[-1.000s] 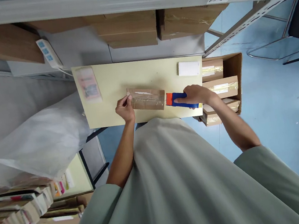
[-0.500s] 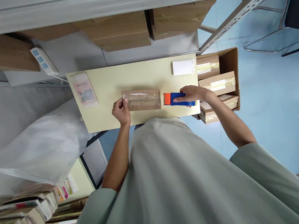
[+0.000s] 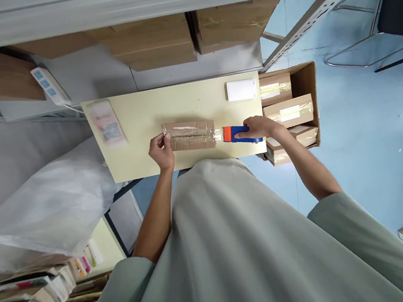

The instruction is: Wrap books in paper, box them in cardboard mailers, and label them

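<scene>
A small cardboard box (image 3: pixel 193 142) lies lengthwise on the pale yellow table (image 3: pixel 143 164), clear tape along its middle seam. At its left end my left hand (image 3: pixel 161 151) pinches the edge between thumb and fingers. My right hand (image 3: pixel 258 127) is wrapped round a blue and orange tape dispenser (image 3: pixel 235 133) just right of the box. A short strip of clear tape (image 3: pixel 218 135) spans the gap between the box's right end and the dispenser's orange front.
An open carton (image 3: pixel 317 104) with several taped boxes stands at the table's right edge. A white label stack (image 3: pixel 241 90) and a plastic-wrapped packet (image 3: pixel 106 123) lie on the table. Behind are shelved cartons (image 3: pixel 156 42) and a power strip (image 3: pixel 50 87).
The tape dispenser has moved slightly right, away from the box, and clear tape now shows between them. My left hand still grips the box's left end. The whole view has shifted slightly.
</scene>
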Motion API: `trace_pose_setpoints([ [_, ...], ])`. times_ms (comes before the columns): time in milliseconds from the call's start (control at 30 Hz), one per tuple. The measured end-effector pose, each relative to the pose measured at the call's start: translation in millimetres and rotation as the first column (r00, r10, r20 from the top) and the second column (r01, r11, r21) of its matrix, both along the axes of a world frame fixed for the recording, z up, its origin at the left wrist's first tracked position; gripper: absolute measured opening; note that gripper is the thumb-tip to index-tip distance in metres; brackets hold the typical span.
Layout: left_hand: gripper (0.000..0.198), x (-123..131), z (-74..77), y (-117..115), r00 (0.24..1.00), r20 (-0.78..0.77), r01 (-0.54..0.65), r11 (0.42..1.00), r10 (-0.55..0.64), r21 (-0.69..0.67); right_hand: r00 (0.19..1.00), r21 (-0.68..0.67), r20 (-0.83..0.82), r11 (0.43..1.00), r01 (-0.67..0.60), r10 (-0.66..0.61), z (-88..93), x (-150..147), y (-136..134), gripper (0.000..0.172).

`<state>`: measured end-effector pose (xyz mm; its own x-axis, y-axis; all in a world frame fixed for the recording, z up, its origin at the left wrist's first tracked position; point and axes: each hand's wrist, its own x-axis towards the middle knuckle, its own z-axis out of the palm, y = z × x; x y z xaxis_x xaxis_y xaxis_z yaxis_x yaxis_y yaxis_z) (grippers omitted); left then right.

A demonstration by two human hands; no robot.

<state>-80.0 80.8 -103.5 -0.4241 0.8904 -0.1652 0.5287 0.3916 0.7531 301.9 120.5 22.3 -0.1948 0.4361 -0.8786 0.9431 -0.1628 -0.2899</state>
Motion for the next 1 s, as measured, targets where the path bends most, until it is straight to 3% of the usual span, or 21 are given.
trace_pose_setpoints([
  [100, 0.019, 2.4, 2.7, -0.5, 1.000, 0.011, 0.000, 1.000, 0.000, 0.007, 0.993, 0.085, 0.101, 0.994, -0.062, 0.054, -5.2, -19.5, -5.8, 0.064],
  [400, 0.026, -3.5, 2.2, 0.7, 0.999, 0.027, 0.045, 0.999, -0.045, 0.001, 0.970, 0.242, 0.243, 0.968, -0.061, 0.000, -5.3, -75.5, -36.8, 0.058],
  [533, 0.032, -12.0, 0.2, 1.9, 0.998, 0.028, 0.057, 0.998, -0.057, -0.007, 0.956, 0.357, 0.293, 0.931, -0.081, -0.030, -20.1, -100.3, -52.5, 0.048],
  [667, 0.033, -31.9, 1.5, -1.6, 0.999, 0.014, 0.039, 0.999, -0.039, -0.011, 0.955, 0.373, 0.285, 0.927, -0.031, -0.083, -39.9, -120.8, -59.9, 0.050],
  [733, 0.030, -46.6, 3.5, -5.4, 0.999, 0.017, 0.044, 0.999, -0.043, -0.025, 0.951, 0.377, 0.290, 0.926, -0.010, -0.107, -41.6, -127.1, -61.4, 0.049],
  [833, 0.026, -69.8, 8.7, -8.9, 0.997, 0.048, 0.059, 0.998, -0.057, -0.037, 0.941, 0.395, 0.309, 0.919, 0.008, -0.141, -28.8, -133.1, -59.5, 0.048],
  [1000, 0.025, -90.2, 33.2, 11.9, 0.994, 0.036, 0.104, 0.990, -0.108, 0.100, 0.921, 0.493, 0.315, 0.869, 0.049, -0.230, 19.1, -141.9, -37.0, 0.051],
])
